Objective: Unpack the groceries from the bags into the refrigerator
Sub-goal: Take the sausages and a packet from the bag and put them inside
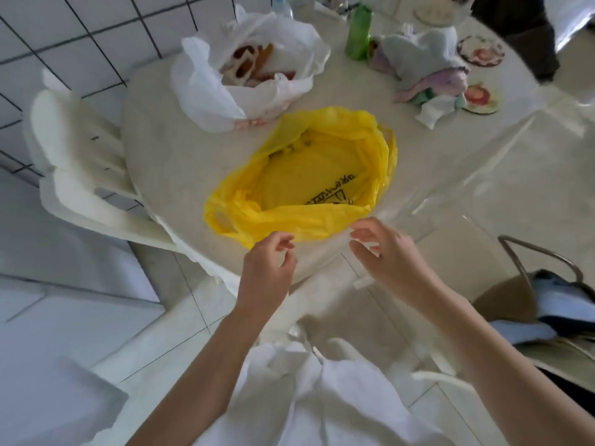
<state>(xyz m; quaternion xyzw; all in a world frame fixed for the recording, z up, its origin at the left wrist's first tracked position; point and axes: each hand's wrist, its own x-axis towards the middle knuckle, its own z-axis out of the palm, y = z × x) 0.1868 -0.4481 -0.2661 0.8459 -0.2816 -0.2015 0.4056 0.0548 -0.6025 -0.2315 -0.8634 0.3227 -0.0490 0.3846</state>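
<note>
Groceries in red and orange packs show inside the white bag at the far left of our tabletop. Nearer to us, the yellow bag lies open and slack, only its own printed plastic visible inside. Our left hand hovers at its near rim, fingers loosely curled, holding nothing. Our right hand hangs just beside it, fingers spread. A green bottle stands beyond.

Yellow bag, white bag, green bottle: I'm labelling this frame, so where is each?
yellow bag (291,175), head view, on its inner floor.
white bag (209,101), head view, on its near outer wall.
green bottle (359,33), head view, on its body.
</note>
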